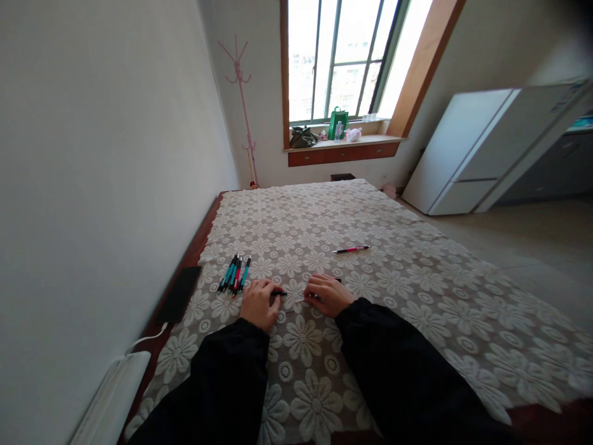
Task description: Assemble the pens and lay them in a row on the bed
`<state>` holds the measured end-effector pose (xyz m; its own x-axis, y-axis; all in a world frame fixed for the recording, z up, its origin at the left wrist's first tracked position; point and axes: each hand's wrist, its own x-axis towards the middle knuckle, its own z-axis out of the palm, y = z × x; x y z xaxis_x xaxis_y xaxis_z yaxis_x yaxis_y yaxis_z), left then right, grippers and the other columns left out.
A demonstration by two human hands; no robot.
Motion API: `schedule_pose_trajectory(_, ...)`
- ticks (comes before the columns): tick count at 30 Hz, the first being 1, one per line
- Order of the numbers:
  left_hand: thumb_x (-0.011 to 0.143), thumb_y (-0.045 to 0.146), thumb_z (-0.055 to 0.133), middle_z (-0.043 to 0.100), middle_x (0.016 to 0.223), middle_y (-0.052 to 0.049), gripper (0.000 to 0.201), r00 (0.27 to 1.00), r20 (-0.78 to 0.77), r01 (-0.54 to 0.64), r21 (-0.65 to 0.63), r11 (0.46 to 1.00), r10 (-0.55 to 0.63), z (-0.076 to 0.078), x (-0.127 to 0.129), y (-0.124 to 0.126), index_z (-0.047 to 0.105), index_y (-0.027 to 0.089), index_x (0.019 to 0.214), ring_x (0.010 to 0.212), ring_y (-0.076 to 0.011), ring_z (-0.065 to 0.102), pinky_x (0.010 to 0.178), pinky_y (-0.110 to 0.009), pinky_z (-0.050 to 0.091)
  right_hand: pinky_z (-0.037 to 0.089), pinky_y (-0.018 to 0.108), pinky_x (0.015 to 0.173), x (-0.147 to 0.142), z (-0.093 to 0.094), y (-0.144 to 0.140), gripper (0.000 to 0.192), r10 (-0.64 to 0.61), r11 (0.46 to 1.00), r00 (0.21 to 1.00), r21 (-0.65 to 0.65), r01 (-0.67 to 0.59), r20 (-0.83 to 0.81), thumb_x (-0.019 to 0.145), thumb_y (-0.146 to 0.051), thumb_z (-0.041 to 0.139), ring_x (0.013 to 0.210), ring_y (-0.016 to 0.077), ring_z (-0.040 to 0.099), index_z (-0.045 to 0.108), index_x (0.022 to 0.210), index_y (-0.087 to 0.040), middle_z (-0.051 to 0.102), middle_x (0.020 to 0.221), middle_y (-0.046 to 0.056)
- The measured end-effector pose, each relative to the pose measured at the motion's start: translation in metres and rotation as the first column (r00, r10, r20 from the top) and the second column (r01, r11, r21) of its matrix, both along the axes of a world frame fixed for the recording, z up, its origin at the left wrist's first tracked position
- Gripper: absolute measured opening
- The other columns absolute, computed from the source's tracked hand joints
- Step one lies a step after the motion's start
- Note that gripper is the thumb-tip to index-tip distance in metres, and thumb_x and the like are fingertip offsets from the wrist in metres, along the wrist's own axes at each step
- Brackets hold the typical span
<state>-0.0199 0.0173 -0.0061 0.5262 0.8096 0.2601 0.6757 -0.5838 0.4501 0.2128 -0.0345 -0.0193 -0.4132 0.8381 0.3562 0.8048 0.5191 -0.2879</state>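
My left hand (260, 303) rests low over the flowered tablecloth, its fingers closed on a short black pen part (280, 293) that points right. Facing it, my right hand (328, 294) pinches a thin white stick (300, 300), perhaps a pen refill. A small dark piece (338, 280) shows just behind the right hand; whether that hand holds it, I cannot tell. Several teal, red and black pens (230, 276) lie side by side just beyond my left hand. Farther off to the right, a single red and black pen (352, 250) lies on the cloth.
The flowered tablecloth (303, 340) covers a dark red table. Along its left edge lie a black phone-like slab (180, 295) with a white cable and a white object (115, 398). A wall runs close on the left. Beyond are a pink coat rack (243, 93), a window and a white fridge (477, 142).
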Motion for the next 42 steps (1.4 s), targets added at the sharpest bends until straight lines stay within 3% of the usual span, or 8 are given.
schedule_pose_trajectory(10, 0.083, 0.021, 0.061, 0.066, 0.109, -0.004, 0.025, 0.999, 0.036, 0.027, 0.016, 0.999, -0.028, -0.003, 0.000, 0.001, 0.067, 0.026, 0.107, 0.107, -0.0255, 0.056, 0.093, -0.041, 0.041, 0.041, 0.032, 0.078, -0.006, 0.003, -0.001, 0.010, -0.043, 0.996, 0.999, 0.082, 0.043, -0.006, 0.092, -0.021, 0.054, 0.083, 0.0195, 0.055, 0.063, 0.087, -0.021, 0.063, 0.084, 0.004)
schedule_pose_trajectory(14, 0.079, 0.018, 0.063, 0.066, 0.103, -0.005, 0.017, 0.989, 0.097, 0.102, 0.061, 0.993, -0.107, 0.005, 0.000, -0.004, 0.070, 0.024, 0.093, 0.106, -0.0240, 0.056, 0.094, -0.038, 0.042, 0.040, 0.032, 0.077, 0.002, 0.009, -0.003, 0.010, -0.134, 0.985, 0.989, 0.106, 0.139, -0.054, 0.088, -0.017, 0.055, 0.082, 0.0189, 0.054, 0.063, 0.083, -0.021, 0.063, 0.082, 0.004)
schedule_pose_trajectory(20, 0.072, 0.024, 0.069, 0.067, 0.093, -0.005, 0.007, 0.967, -0.032, 0.254, 0.045, 0.966, -0.252, 0.018, 0.003, -0.015, 0.071, 0.026, 0.078, 0.101, -0.0270, 0.056, 0.091, -0.043, 0.042, 0.040, 0.032, 0.078, 0.002, 0.011, -0.005, 0.011, -0.080, 0.996, 0.997, 0.044, 0.080, -0.005, 0.087, -0.017, 0.055, 0.084, 0.0191, 0.055, 0.065, 0.084, -0.022, 0.064, 0.083, 0.003)
schedule_pose_trajectory(29, 0.076, 0.027, 0.068, 0.067, 0.091, -0.005, 0.003, 0.969, -0.079, 0.236, 0.025, 0.971, -0.234, 0.015, 0.002, -0.011, 0.070, 0.025, 0.075, 0.095, -0.0259, 0.057, 0.088, -0.043, 0.042, 0.041, 0.037, 0.091, 0.009, 0.006, -0.001, 0.022, -0.367, 0.926, 0.928, 0.070, 0.371, -0.059, 0.086, -0.012, 0.055, 0.103, 0.0231, 0.054, 0.068, 0.099, -0.025, 0.064, 0.105, 0.005)
schedule_pose_trajectory(32, 0.076, 0.027, 0.068, 0.067, 0.091, -0.005, 0.003, 0.970, -0.082, 0.231, 0.023, 0.973, -0.229, 0.014, 0.002, -0.010, 0.070, 0.025, 0.076, 0.095, -0.0258, 0.057, 0.087, -0.042, 0.043, 0.040, 0.039, 0.093, 0.012, 0.002, -0.001, 0.029, -0.490, 0.867, 0.870, 0.069, 0.493, -0.058, 0.084, -0.008, 0.054, 0.109, 0.0249, 0.052, 0.067, 0.103, -0.024, 0.062, 0.114, 0.006)
schedule_pose_trajectory(36, 0.075, 0.025, 0.067, 0.067, 0.086, -0.004, 0.008, 0.976, -0.034, 0.214, 0.012, 0.977, -0.214, 0.013, 0.002, -0.009, 0.070, 0.025, 0.083, 0.094, -0.0252, 0.058, 0.085, -0.040, 0.043, 0.039, 0.042, 0.091, 0.016, -0.004, 0.001, 0.014, -0.578, 0.814, 0.815, 0.032, 0.580, -0.041, 0.088, -0.020, 0.059, 0.110, 0.0278, 0.051, 0.067, 0.098, -0.023, 0.063, 0.114, 0.008)
schedule_pose_trajectory(39, 0.078, 0.020, 0.063, 0.067, 0.083, -0.003, 0.010, 0.984, 0.044, 0.170, 0.027, 0.985, -0.171, 0.011, 0.002, -0.008, 0.069, 0.023, 0.084, 0.091, -0.0234, 0.059, 0.083, -0.037, 0.045, 0.039, 0.040, 0.090, 0.016, -0.002, 0.002, 0.011, -0.524, 0.847, 0.844, 0.040, 0.531, -0.110, 0.093, -0.023, 0.054, 0.105, 0.0250, 0.054, 0.066, 0.093, -0.023, 0.065, 0.109, 0.007)
schedule_pose_trajectory(42, 0.083, 0.022, 0.062, 0.068, 0.085, -0.004, 0.011, 0.980, 0.139, 0.136, 0.036, 0.990, -0.140, 0.009, 0.002, -0.006, 0.069, 0.023, 0.091, 0.090, -0.0220, 0.060, 0.083, -0.035, 0.046, 0.041, 0.036, 0.088, 0.008, 0.006, 0.000, 0.017, -0.330, 0.937, 0.926, 0.053, 0.345, -0.185, 0.098, -0.026, 0.047, 0.096, 0.0213, 0.058, 0.064, 0.096, -0.022, 0.067, 0.099, 0.006)
